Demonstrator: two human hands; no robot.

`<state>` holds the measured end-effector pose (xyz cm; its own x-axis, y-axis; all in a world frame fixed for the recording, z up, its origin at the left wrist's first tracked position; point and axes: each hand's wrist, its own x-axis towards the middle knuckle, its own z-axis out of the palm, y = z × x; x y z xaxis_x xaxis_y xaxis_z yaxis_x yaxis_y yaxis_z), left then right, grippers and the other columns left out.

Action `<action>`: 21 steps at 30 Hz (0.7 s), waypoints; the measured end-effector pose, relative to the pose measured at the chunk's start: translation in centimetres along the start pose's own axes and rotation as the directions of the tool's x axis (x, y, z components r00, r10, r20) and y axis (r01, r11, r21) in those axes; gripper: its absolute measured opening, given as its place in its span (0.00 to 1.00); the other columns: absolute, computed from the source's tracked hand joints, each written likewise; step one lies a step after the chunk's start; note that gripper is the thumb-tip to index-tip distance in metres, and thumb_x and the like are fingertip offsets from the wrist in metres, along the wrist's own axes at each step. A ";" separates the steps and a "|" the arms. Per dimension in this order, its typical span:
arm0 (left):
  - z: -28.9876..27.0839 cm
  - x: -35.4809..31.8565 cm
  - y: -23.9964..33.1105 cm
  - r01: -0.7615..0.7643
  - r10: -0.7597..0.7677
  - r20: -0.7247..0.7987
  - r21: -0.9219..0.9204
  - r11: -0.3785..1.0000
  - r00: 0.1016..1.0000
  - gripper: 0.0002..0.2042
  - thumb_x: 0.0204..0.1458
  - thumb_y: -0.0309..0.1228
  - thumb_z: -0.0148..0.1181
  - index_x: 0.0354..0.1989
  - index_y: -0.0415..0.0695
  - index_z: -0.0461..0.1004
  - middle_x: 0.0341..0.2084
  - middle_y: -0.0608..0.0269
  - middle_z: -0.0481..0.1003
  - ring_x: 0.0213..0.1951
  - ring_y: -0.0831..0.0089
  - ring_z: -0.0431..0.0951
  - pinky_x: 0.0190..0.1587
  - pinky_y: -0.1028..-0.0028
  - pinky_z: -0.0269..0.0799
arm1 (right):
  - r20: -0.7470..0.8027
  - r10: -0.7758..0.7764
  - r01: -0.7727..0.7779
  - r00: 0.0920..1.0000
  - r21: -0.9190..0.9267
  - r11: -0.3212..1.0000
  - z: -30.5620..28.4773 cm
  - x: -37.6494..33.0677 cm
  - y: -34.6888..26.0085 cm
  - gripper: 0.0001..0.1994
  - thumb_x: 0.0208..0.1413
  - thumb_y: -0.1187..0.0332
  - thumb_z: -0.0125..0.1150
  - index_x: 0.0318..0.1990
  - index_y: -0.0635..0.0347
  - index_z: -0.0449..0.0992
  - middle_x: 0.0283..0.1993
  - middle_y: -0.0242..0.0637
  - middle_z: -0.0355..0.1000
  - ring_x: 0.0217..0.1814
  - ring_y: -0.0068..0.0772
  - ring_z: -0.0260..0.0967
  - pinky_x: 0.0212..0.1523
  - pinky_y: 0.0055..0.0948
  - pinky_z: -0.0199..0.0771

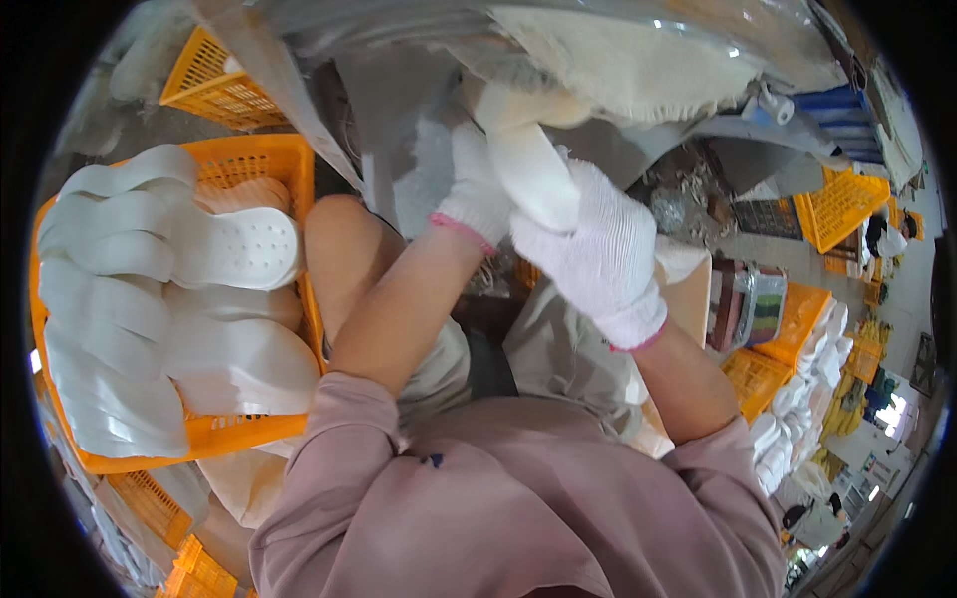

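Observation:
Both my hands wear white knit gloves with pink cuffs. Between them is a white moulded shoe sole [530,179], held tilted, its far end up against or just beneath a pale, fuzzy buffing wheel [638,60]; I cannot tell if the two touch. My left hand [471,189] grips the sole's left side, its fingers partly hidden behind it. Around the near end and right side closes my right hand [598,244]. At my left, an orange basket [311,159] is heaped with similar white soles [239,249], one showing small holes.
A grey metal hood [399,90] surrounds the wheel. Another orange crate [224,85] stands at the far left. On the right are a striped box [753,304], orange crates [797,324] and piled white pieces [797,419]. Scraps [688,204] lie beside the machine. A person [817,518] is at the far right.

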<state>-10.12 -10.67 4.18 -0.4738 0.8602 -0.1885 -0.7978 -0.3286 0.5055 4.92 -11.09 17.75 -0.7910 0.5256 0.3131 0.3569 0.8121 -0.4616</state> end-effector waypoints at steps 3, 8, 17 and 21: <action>-0.4 0.2 0.5 -0.238 0.161 0.198 0.473 0.848 0.967 0.23 0.72 0.43 0.42 0.64 0.39 0.71 0.50 0.47 0.79 0.52 0.51 0.81 0.57 0.57 0.80 | -0.167 -0.063 0.065 0.984 0.009 0.998 0.4 1.4 0.3 0.22 0.47 0.60 0.78 0.50 0.58 0.82 0.37 0.42 0.80 0.39 0.49 0.82 0.42 0.41 0.84; -1.4 -1.0 0.5 -0.059 0.068 -0.003 0.464 0.884 0.998 0.30 0.69 0.50 0.43 0.63 0.32 0.70 0.54 0.41 0.79 0.51 0.42 0.83 0.53 0.49 0.84 | -0.065 0.129 -0.127 0.989 0.047 0.991 0.3 -0.2 -0.5 0.25 0.49 0.55 0.77 0.52 0.57 0.81 0.41 0.45 0.83 0.39 0.50 0.83 0.39 0.41 0.84; -0.4 -2.5 -1.7 -0.301 0.461 0.084 0.856 0.421 0.883 0.26 0.54 0.43 0.70 0.54 0.35 0.76 0.50 0.46 0.80 0.53 0.50 0.82 0.55 0.62 0.77 | -0.202 0.262 -0.229 0.944 0.173 0.958 4.9 2.8 1.3 0.21 0.52 0.47 0.75 0.40 0.55 0.83 0.34 0.44 0.83 0.37 0.53 0.83 0.41 0.44 0.83; -1.1 -3.6 -2.9 -0.047 0.074 -0.186 0.142 0.989 0.980 0.20 0.66 0.46 0.56 0.54 0.41 0.75 0.52 0.54 0.79 0.53 0.58 0.80 0.55 0.60 0.77 | -0.150 0.319 -0.261 0.936 0.315 0.912 3.8 0.5 1.3 0.25 0.51 0.54 0.79 0.51 0.60 0.84 0.47 0.49 0.84 0.49 0.47 0.86 0.51 0.39 0.83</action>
<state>-6.51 -13.25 2.48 -0.5924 0.7459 -0.3043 -0.7136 -0.3105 0.6280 3.07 -10.69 14.11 -0.5518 0.7891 0.2700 0.3752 0.5240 -0.7646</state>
